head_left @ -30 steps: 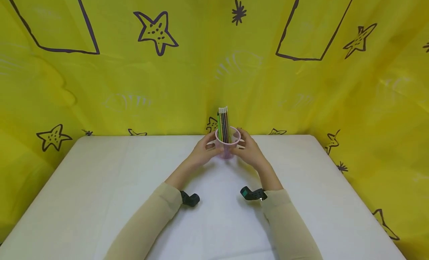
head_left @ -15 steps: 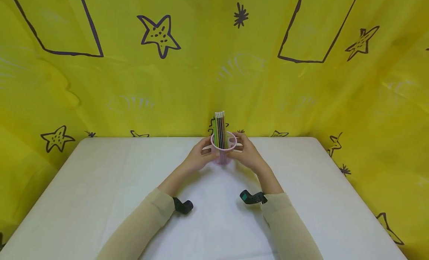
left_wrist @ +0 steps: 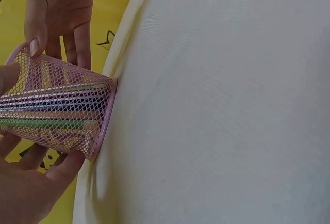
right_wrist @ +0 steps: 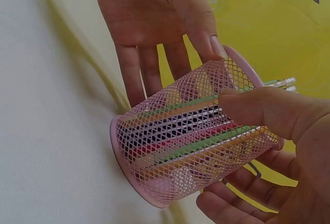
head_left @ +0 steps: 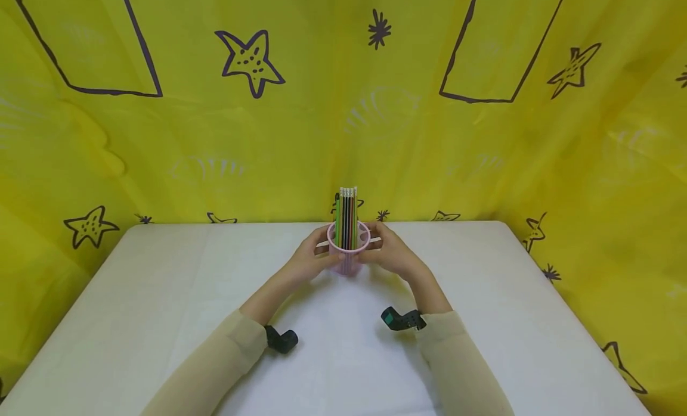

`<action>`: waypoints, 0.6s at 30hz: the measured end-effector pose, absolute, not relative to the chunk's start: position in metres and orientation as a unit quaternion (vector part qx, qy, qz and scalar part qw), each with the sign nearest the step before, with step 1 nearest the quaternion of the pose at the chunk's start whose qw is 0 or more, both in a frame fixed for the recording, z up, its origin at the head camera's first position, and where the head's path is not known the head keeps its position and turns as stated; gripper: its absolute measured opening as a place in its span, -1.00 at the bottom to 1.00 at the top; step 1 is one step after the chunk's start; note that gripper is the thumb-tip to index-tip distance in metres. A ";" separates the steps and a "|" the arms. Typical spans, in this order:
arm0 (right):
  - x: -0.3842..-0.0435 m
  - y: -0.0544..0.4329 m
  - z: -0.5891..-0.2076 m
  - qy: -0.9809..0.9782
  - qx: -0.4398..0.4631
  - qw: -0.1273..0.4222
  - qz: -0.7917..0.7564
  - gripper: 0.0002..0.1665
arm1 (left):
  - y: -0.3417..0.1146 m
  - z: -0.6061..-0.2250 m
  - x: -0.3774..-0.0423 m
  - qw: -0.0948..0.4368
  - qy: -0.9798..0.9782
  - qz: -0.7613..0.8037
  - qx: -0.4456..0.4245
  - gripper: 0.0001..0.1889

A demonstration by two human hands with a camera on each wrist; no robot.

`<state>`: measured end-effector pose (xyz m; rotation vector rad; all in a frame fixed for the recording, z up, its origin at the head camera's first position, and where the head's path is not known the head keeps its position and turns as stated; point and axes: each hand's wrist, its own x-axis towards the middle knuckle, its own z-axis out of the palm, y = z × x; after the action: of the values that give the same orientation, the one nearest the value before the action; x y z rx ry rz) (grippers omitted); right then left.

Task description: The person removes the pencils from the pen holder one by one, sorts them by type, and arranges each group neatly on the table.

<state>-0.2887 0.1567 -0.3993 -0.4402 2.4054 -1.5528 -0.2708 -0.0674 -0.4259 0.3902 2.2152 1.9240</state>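
Observation:
Both hands hold a pink mesh pencil cup (head_left: 347, 266) near the far edge of the table, one from each side. My left hand (head_left: 308, 261) grips its left side, with the thumb on the near face and fingers around the back. On the opposite side, my right hand (head_left: 396, 255) grips it in the same way. Several pencils (head_left: 347, 216) with white eraser ends stand upright in the cup, beside something green. Through the mesh (right_wrist: 191, 136) in the right wrist view, striped, green and red shafts show. Whether the base touches the cloth is hard to tell.
A white cloth covers the table (head_left: 188, 297). Behind and beside it hangs a yellow curtain (head_left: 311, 124) with dark star drawings. A dark wrist camera sits on the left wrist (head_left: 281, 340) and another on the right (head_left: 402, 319).
The pencil cup has shifted left and somewhat nearer to me, with both hands moving along with it. Both hands keep their hold. The head view has also shifted slightly.

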 end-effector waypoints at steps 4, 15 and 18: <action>-0.286 0.155 -0.398 0.826 -0.153 0.129 -0.527 -0.18 | -0.071 -0.427 -0.267 0.096 0.743 0.648 0.139 -0.23; -0.280 0.150 -0.394 0.818 -0.180 0.161 -0.522 -0.18 | -0.081 -0.425 -0.253 0.097 0.742 0.651 0.126 -0.22; -0.279 0.150 -0.393 0.817 -0.186 0.167 -0.519 -0.17 | -0.083 -0.425 -0.250 0.098 0.744 0.649 0.124 -0.21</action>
<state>-0.2792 0.1500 -0.3931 -0.5296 2.3257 -1.4773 -0.2496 -0.0830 -0.4251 0.3663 2.2019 1.9209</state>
